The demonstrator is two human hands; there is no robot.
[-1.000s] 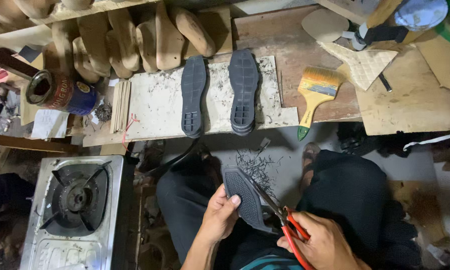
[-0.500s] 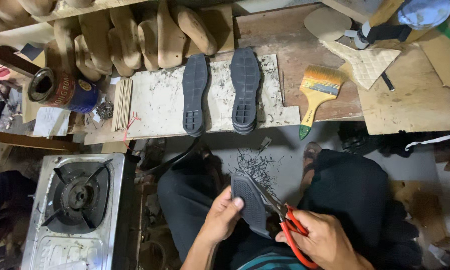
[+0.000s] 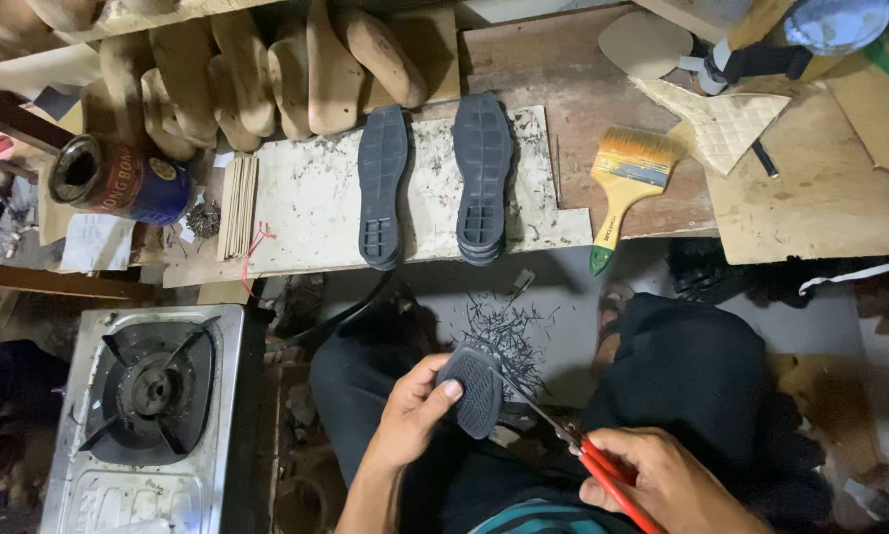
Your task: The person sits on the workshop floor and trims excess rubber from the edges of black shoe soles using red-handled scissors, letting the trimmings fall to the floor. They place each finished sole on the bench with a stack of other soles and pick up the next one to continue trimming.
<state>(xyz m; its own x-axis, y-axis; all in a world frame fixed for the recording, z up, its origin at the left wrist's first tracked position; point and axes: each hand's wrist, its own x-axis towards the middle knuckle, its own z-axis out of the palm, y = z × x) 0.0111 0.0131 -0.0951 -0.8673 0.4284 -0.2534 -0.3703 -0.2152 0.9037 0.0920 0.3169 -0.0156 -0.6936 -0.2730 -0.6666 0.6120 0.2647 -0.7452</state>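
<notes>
- Left hand (image 3: 410,420) pinches dark rubber sole piece (image 3: 474,393) over lap.
- Right hand (image 3: 662,485) fingers wrapped round red-handled scissors (image 3: 573,445), blades at sole edge.
- Trimming underway; black shavings (image 3: 509,331) on floor, two finished-looking dark soles (image 3: 435,183) on bench.

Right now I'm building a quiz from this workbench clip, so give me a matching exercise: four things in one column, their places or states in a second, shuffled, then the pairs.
Things:
1. dark rubber sole
2. red-handled scissors
3. paintbrush
4. round tin can

Places or states:
A. lies on the brown board, bristles away from the person
B. on its side at the left end of the bench
C. held in the left hand over the lap
D. gripped by the right hand, blades at the sole's edge

Pairs: 1-C, 2-D, 3-A, 4-B
</notes>
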